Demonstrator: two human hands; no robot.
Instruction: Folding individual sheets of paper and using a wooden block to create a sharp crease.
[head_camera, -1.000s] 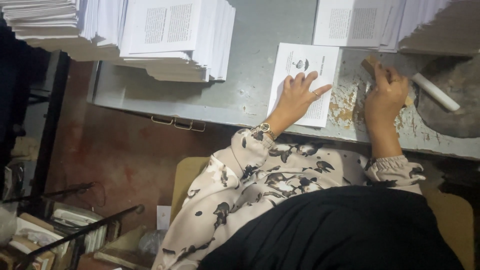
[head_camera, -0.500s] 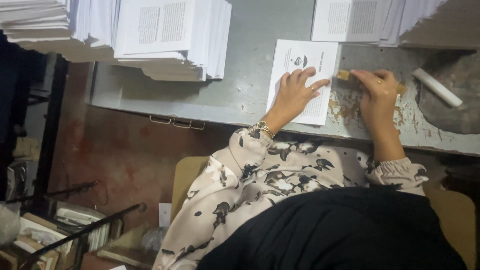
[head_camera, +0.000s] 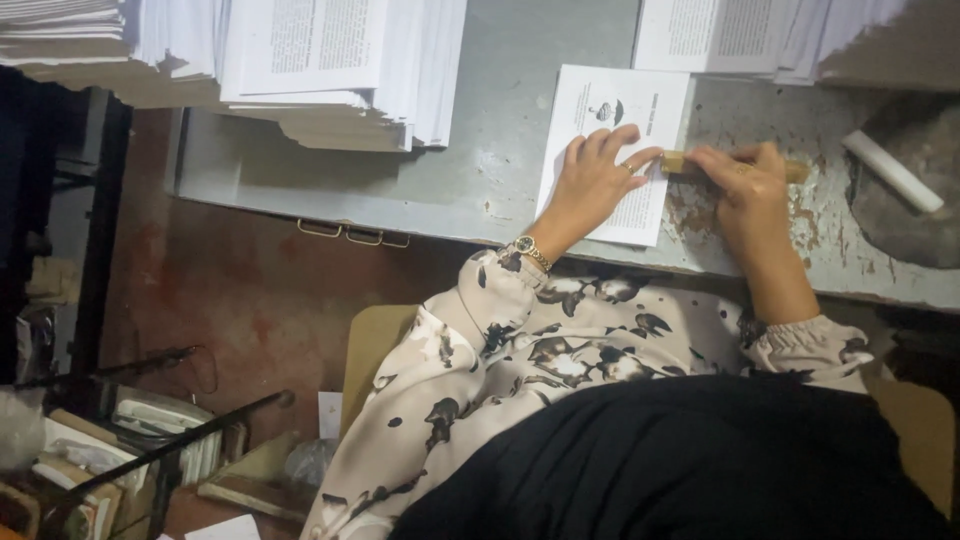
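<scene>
Left hand (head_camera: 592, 178) flat, fingers spread, pressing down on a white printed sheet (head_camera: 612, 150) lying on the grey metal counter (head_camera: 480, 150); no grip closed on anything, just palm-down hold. Gold wristwatch (head_camera: 527, 250) on that wrist. Right hand (head_camera: 748, 185) with grip pinched around a short tan wooden stick (head_camera: 676, 162), lying roughly level, left end touching the sheet's right edge just beside the left fingertips, far end poking out past the knuckles toward the right. Sheet sits near the counter's front edge, between the two hands, slightly tilted, small dark picture near its top. Counter paint chipped and worn under the right hand. Tall stack of printed pages (head_camera: 330, 60) upper left on the counter, well apart from the sheet; second stack (head_camera: 740, 35) at top, just behind the sheet. White cylinder (head_camera: 892, 170) to the right, lying tilted on a dark round patch, apart from the right hand. Patterned cream sleeves with dark blotches on both arms, dark cloth in the lap. Drawer handles (head_camera: 345, 232) under the counter front. Books and clutter (head_camera: 150, 440) low left on the floor, blurred.
</scene>
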